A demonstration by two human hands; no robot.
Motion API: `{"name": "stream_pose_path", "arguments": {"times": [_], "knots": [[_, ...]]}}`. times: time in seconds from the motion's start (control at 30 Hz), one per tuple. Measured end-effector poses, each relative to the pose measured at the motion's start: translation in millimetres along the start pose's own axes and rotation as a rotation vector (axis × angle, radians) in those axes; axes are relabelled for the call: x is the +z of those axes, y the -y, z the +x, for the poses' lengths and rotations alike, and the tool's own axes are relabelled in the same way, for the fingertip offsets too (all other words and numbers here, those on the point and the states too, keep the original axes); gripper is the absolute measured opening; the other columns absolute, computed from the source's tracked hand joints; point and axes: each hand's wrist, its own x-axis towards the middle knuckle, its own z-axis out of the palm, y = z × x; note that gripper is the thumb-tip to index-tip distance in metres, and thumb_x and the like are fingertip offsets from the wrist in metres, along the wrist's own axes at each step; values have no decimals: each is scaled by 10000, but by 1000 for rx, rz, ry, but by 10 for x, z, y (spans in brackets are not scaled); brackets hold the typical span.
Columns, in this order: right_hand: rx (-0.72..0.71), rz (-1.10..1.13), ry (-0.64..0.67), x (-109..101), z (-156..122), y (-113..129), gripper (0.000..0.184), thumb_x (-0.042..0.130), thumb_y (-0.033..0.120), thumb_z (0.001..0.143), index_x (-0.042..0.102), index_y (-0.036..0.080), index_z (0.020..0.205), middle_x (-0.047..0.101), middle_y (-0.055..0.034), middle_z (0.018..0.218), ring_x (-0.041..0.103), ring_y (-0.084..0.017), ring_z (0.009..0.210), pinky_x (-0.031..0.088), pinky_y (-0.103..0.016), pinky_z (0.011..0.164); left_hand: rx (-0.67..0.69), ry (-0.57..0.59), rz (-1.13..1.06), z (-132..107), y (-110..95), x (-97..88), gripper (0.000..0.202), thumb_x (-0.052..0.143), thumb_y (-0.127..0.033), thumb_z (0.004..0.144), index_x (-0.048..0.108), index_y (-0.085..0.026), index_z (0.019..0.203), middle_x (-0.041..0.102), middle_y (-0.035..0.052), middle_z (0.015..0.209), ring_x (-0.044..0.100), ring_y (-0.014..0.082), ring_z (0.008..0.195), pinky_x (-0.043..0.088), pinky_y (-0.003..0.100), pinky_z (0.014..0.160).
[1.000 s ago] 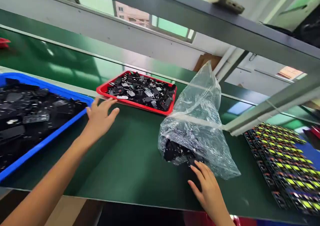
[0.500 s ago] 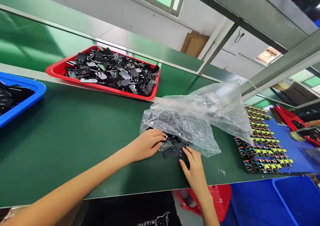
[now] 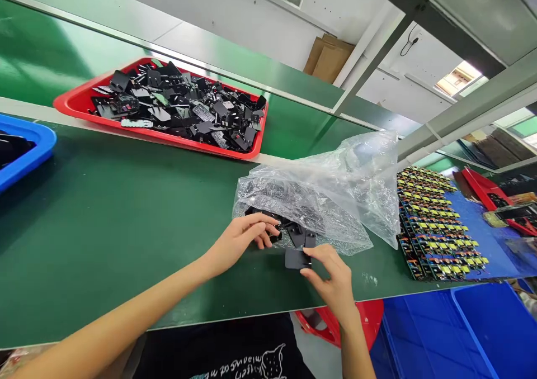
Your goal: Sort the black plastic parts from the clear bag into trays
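A clear plastic bag point(image 3: 331, 192) lies on the green table point(image 3: 104, 228) with small black plastic parts point(image 3: 296, 233) spilling from its open mouth. My left hand point(image 3: 243, 239) reaches into that mouth, fingers curled around a black part. Just in front of the bag, my right hand point(image 3: 331, 275) pinches one black part point(image 3: 297, 258) by its edge and holds it slightly off the table.
A red tray point(image 3: 84, 108) heaped with black parts sits at the back left. A blue bin point(image 3: 29, 150) is at the left edge. Rows of yellow-and-black components point(image 3: 436, 228) lie right of the bag. Blue bins point(image 3: 461, 334) and a red container point(image 3: 361, 323) sit below the table edge.
My left hand left the blue bin and came to the bag's mouth. My right hand picked one black part out of the pile. The bag has slumped flatter.
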Motion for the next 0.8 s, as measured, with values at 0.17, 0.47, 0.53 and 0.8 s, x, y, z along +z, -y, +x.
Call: {"name": "stream_pose_path", "arguments": {"times": [0.17,0.47,0.53,0.8], "knots": [[-229,122,167,65,382,252,295,591,287,893,579,261,1187,652,-62,1007,575,-209,956,508,-396,840,-594,462,-643,-40,69,147,673,351,-634,882,648,-63,1078,693,182,1018,677,252,869,516,315,751],[230,-20,71,215,298,-7,187,537,249,916,604,229,1089,625,-56,1007,589,-196,955,511,-359,837,-440,-5,-984,-14,-6,-10,471,388,-411,926,630,-50,1109,719,179,922,704,291,820,545,335,736],[227,-99,140,326,246,-52,229,521,242,922,583,216,1141,616,-60,982,583,-203,926,507,-354,810,-367,-66,-1019,0,-33,-61,476,383,-424,931,629,-61,1117,724,167,873,694,315,881,535,391,820],[106,-220,209,599,255,-37,217,443,169,940,563,169,1121,586,-82,950,573,-201,874,492,-334,756,-215,-29,-1124,35,1,-108,655,337,-551,929,460,-68,1353,497,188,1376,428,342,1298,335,503,1084]]}}
